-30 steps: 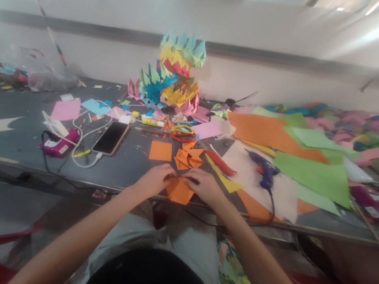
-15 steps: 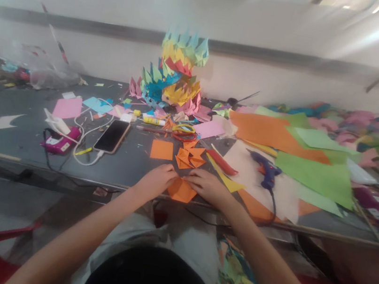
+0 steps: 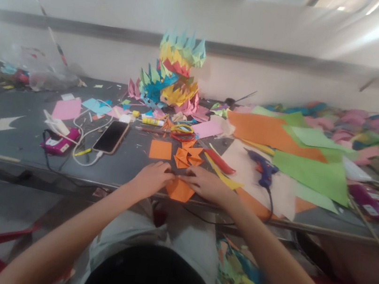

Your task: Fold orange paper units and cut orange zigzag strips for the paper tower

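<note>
Orange paper [image 3: 180,191], part-folded, lay at the bench's [image 3: 122,165] near edge; left hand [image 3: 153,177] and right hand [image 3: 209,184] curled at its far side, grip closure unclear to me. Folded pieces [image 3: 182,158] looked done; one square [image 3: 160,149] appeared unfolded.

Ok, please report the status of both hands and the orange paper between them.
Left hand, right hand: both on folded orange paper, grip unclear. Folded orange pieces just beyond. Glue gun to the right, apart from hands.
</note>
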`<state>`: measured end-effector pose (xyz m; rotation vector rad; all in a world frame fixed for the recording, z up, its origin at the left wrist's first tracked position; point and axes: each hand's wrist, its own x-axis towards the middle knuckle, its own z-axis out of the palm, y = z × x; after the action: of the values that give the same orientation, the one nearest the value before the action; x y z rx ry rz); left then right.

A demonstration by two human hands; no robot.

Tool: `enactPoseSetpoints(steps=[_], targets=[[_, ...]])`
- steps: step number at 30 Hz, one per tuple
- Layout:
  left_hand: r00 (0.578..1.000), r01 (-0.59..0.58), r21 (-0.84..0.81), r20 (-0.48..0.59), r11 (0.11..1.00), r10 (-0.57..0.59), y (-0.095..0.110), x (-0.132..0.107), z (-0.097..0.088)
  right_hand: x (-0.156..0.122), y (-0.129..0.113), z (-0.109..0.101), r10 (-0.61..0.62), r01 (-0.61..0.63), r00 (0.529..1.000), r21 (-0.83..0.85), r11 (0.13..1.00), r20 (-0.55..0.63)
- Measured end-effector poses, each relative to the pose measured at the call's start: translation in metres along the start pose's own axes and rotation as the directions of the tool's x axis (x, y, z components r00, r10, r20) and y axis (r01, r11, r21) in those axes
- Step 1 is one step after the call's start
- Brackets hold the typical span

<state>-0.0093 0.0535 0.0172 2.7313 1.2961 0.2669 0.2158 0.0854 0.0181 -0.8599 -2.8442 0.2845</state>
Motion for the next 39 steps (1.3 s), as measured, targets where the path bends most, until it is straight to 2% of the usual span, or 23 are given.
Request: enactPoseSetpoints(steps=[10, 13, 16, 19, 23, 29, 33, 39], targets=[[0.998, 0.007, -0.096, 0.056, 0.995, -0.002, -0.005, 0.0, -0.01, -0.008, 0.009, -0.02, 0.107, -0.108, 0.994, 0.217, 0.97, 0.017], [0.999, 0.031, -0.181, 0.036, 0.983, -0.025, -0.004, 0.006, -0.006, -0.003, 0.002, -0.019, 0.2, -0.193, 0.98, 0.273, 0.943, 0.003], [0.995, 0.098, -0.248, 0.018, 0.964, -0.097, 0.001, 0.014, -0.001, 0.006, -0.008, -0.015, 0.317, -0.305, 0.949, 0.273, 0.912, 0.002], [0.989, 0.147, -0.273, 0.02, 0.951, -0.147, 0.005, 0.02, 0.004, 0.012, -0.017, -0.014, 0.366, -0.359, 0.93, 0.239, 0.902, 0.016], [0.992, 0.12, -0.264, -0.002, 0.957, -0.125, 0.007, 0.023, 0.008, 0.013, -0.025, -0.016, 0.408, -0.406, 0.913, 0.17, 0.898, 0.027], [0.999, 0.044, -0.043, -0.001, 0.998, -0.044, 0.013, 0.024, 0.004, 0.01, -0.043, -0.009, 0.372, -0.371, 0.928, -0.113, 0.922, -0.014], [1.0, 0.024, 0.055, 0.016, 0.998, -0.025, 0.02, 0.022, -0.002, 0.009, -0.059, -0.001, 0.364, -0.365, 0.929, -0.298, 0.882, -0.059], [0.994, 0.103, 0.036, -0.036, 0.994, -0.102, 0.026, 0.01, -0.003, 0.003, -0.065, 0.0, 0.402, -0.425, 0.905, -0.297, 0.855, -0.138]])
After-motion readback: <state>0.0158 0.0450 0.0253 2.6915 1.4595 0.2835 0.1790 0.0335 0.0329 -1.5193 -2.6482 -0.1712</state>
